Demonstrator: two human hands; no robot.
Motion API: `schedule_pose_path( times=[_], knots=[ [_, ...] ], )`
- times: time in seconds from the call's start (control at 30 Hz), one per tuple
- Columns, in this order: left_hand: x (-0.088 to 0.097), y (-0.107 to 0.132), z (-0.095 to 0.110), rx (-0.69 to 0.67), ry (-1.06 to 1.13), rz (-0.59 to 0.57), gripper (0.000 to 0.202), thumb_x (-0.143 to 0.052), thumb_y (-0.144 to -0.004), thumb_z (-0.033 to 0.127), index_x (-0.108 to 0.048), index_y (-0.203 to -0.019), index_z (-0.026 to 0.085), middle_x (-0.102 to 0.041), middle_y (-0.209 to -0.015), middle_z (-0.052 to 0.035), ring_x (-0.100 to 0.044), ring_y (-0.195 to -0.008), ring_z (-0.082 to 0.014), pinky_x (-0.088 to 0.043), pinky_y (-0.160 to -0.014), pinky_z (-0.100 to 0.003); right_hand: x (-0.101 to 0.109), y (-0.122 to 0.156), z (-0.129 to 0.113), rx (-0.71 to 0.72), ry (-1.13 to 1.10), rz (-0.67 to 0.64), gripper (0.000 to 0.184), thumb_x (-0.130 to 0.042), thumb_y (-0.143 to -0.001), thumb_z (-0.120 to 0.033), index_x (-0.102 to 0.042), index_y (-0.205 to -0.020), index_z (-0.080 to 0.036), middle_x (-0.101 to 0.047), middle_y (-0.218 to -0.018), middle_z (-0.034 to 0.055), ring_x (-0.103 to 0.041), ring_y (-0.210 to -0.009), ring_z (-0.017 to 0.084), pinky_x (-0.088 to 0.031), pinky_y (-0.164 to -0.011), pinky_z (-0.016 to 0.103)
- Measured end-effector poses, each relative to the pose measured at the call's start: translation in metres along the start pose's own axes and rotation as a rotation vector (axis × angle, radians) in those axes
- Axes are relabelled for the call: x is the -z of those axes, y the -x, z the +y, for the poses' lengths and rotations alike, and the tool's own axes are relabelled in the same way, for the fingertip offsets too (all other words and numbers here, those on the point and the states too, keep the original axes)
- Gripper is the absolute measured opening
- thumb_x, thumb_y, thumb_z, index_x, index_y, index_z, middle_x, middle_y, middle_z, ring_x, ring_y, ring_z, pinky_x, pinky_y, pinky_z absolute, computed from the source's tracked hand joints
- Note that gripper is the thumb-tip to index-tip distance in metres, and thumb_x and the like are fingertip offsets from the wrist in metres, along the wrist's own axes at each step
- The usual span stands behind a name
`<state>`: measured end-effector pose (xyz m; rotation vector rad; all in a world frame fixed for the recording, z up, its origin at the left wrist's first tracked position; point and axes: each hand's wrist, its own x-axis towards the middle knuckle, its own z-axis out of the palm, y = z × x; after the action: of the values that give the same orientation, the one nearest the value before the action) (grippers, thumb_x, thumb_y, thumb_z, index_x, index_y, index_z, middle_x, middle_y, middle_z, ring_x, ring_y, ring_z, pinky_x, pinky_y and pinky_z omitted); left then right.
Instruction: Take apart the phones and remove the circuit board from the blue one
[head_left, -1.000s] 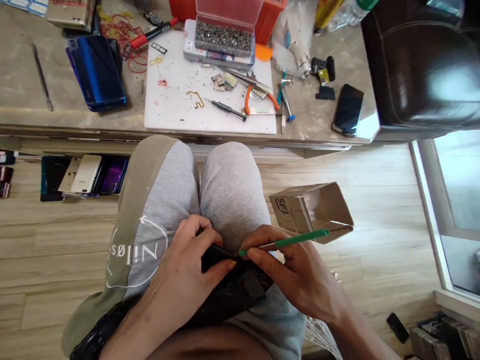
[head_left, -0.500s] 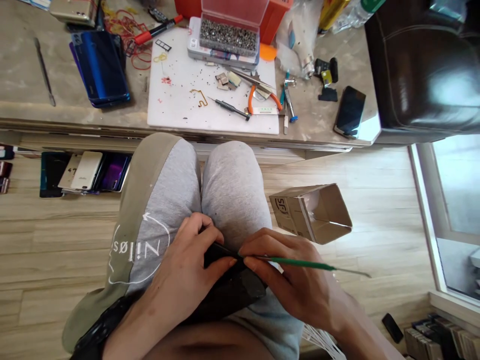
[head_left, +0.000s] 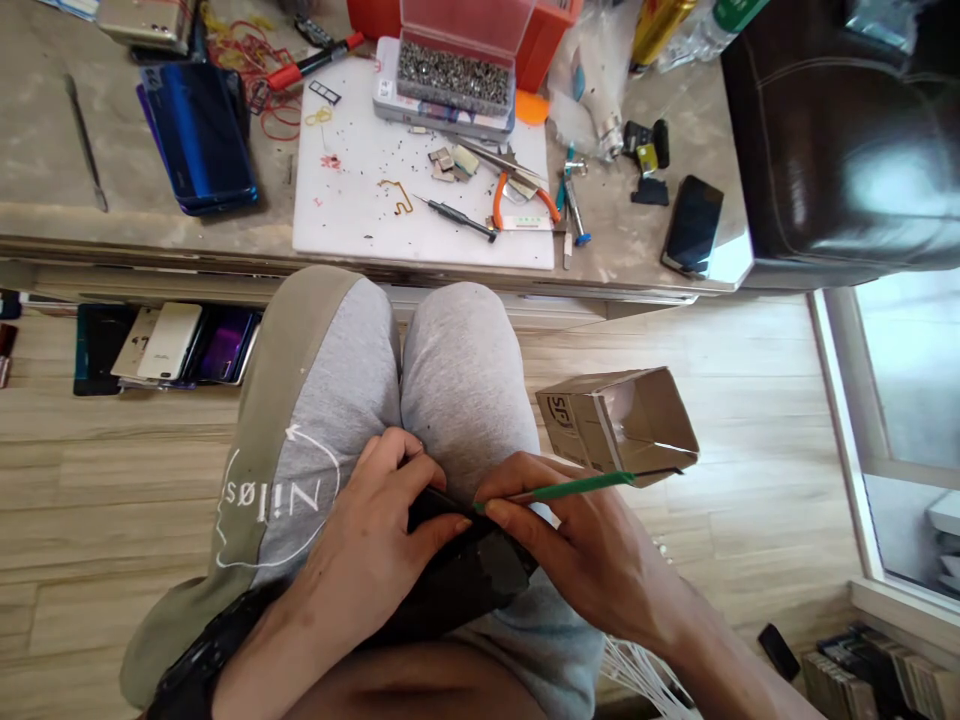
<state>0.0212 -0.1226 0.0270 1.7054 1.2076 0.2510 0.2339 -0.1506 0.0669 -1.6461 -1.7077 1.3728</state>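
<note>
- Room: my knees sit just under the near edge of the table, so nothing is free ahead. Bare wooden floor lies open on my left. On my right an open cardboard box stands on the floor near my right hand.
- Counts: one black device on my lap, one green-handled tool, one cardboard box, and one white mat on the table.
- Grip, left: my left hand is curled over the device's left end, thumb laid across its top, pressing it to my thighs.
- Grip, right: thumb and fingers are pinched tight on the green-handled tool. Its tip is at the device's upper edge and its handle points right, toward the box.
</note>
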Motion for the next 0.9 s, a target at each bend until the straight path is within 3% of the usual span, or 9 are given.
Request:
schedule_pose_path(
  times=[0.17,0.27,0.4,0.53,0.73,0.9],
  knots=[
    [0.0,0.0,0.0,0.004,-0.003,0.007,0.01,-0.076,-0.086,0.021,-0.066,-0.089,0.023,-0.056,-0.104,-0.0025,-0.057,-0.102,-0.0232,-0.05,-0.086,-0.038,-0.003,0.007,0.002,-0.017,0.03,0.029,0.013,-0.059,-0.103,-0.028,-0.07,-0.098,-0.026,-0.077,-0.088,-0.002,-0.072,-0.074,0.015,-0.053,-0.065,0.027],
    [0.001,0.0,0.0,-0.003,0.0,0.023,0.011,-0.076,-0.086,0.02,-0.066,-0.09,0.023,-0.057,-0.103,-0.0024,-0.058,-0.102,-0.0232,-0.05,-0.086,-0.038,-0.011,0.012,0.002,0.008,0.046,0.118,0.013,-0.061,-0.101,-0.026,-0.073,-0.096,-0.027,-0.078,-0.083,-0.0008,-0.073,-0.069,0.017,-0.055,-0.061,0.029],
    [0.0,-0.001,-0.001,-0.017,-0.024,0.039,0.012,-0.076,-0.085,0.02,-0.066,-0.089,0.023,-0.058,-0.101,-0.002,-0.059,-0.1,-0.0231,-0.049,-0.085,-0.037,-0.024,0.02,0.0,-0.026,-0.046,0.266,0.017,-0.065,-0.097,-0.02,-0.08,-0.1,-0.029,-0.082,-0.088,0.0006,-0.078,-0.075,0.019,-0.061,-0.063,0.028],
    [0.0,-0.002,-0.003,-0.014,-0.036,0.027,0.012,-0.077,-0.085,0.02,-0.066,-0.09,0.023,-0.058,-0.101,-0.0013,-0.059,-0.098,-0.0221,-0.049,-0.084,-0.037,-0.032,0.023,-0.001,-0.119,-0.192,0.323,0.019,-0.069,-0.093,-0.02,-0.084,-0.098,-0.031,-0.084,-0.09,-0.0007,-0.08,-0.081,0.02,-0.064,-0.069,0.027],
    [0.002,-0.003,-0.002,0.015,-0.023,0.016,0.011,-0.076,-0.085,0.021,-0.067,-0.088,0.023,-0.057,-0.1,-0.0002,-0.06,-0.097,-0.0206,-0.05,-0.083,-0.035,-0.031,0.025,0.005,-0.171,-0.322,0.313,0.016,-0.071,-0.095,-0.024,-0.085,-0.1,-0.032,-0.084,-0.092,-0.0009,-0.078,-0.083,0.018,-0.064,-0.074,0.026],
    [0.0,0.0,-0.001,0.017,0.006,0.021,0.012,-0.077,-0.083,0.019,-0.067,-0.087,0.023,-0.056,-0.098,0.0004,-0.059,-0.095,-0.02,-0.049,-0.083,-0.034,-0.032,0.026,0.01,-0.121,-0.384,0.247,0.019,-0.069,-0.097,-0.024,-0.085,-0.106,-0.032,-0.084,-0.099,0.0005,-0.079,-0.092,0.019,-0.064,-0.079,0.027]
  ],
)
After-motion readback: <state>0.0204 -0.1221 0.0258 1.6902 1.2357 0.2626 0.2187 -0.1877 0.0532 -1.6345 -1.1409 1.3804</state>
